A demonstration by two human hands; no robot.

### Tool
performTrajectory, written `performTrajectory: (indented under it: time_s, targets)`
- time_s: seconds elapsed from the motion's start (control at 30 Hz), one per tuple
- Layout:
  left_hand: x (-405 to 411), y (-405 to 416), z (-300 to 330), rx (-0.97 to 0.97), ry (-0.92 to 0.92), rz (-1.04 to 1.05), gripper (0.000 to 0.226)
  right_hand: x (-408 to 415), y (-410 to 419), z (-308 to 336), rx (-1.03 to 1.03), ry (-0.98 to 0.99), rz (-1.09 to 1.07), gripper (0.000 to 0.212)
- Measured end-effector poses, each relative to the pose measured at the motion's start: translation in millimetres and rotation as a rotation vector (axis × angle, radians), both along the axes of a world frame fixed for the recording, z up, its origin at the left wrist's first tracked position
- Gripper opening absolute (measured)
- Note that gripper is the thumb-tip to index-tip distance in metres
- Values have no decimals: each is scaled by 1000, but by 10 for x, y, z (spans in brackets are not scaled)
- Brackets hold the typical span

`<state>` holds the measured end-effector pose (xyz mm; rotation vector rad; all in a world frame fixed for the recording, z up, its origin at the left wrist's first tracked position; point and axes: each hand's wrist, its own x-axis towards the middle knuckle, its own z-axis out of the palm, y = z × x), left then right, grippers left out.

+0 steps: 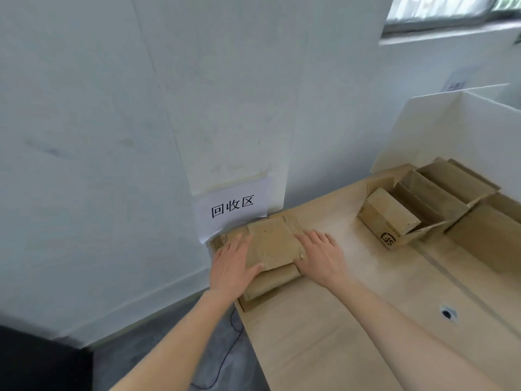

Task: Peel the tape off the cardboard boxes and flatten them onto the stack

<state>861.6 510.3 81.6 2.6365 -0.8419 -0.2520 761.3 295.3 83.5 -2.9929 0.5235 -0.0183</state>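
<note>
Cardboard, flattened, is lying on the stack (270,275) under both palms: the left hand (234,263) and right hand (321,256) are pressing it with straight, spread fingers, gripping nothing. An unflattened box (387,220) is waiting well apart beyond the right fingertips, its long axis running away from them, nearer the right hand.

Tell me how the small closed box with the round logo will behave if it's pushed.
The small closed box likely slides rather than rolls: flat faces on the smooth wooden table. Probably light, being small cardboard. It seems to touch the open box behind, which may shift too.
</note>
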Motion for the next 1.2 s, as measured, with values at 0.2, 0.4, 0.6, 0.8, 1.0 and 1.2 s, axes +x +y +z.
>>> performTrajectory:
  time_s: [0.2, 0.4, 0.6, 0.8, 1.0, 1.2]
  targets:
    - [-1088, 422, 782, -130, -172, -100, 77, -1488, 499, 838, -67, -138, -107, 61]
    - [-2312, 392, 1575, -214, -243, -205, 80, -3047, 623, 1587, -125, -175, -230, 62]
    - [-3705, -34, 2083, -272, -276, -287, 78, -4583, 325, 2151, -168, -235, -320, 64]
    - [-5399, -639, 2253, -315, -302, -341, 78, -6345, -197, 2341, -209, -244, -370, 64]
    - [-6659, -1175, 2340, -281, -302, -362, 81, -7760, -736, 2354, -182, -181, -391, 65]
    - [-7327, -1884, 2368, -221, -298, -417, 81, -8470, -1379, 2353, -151, -167, -405, 66]
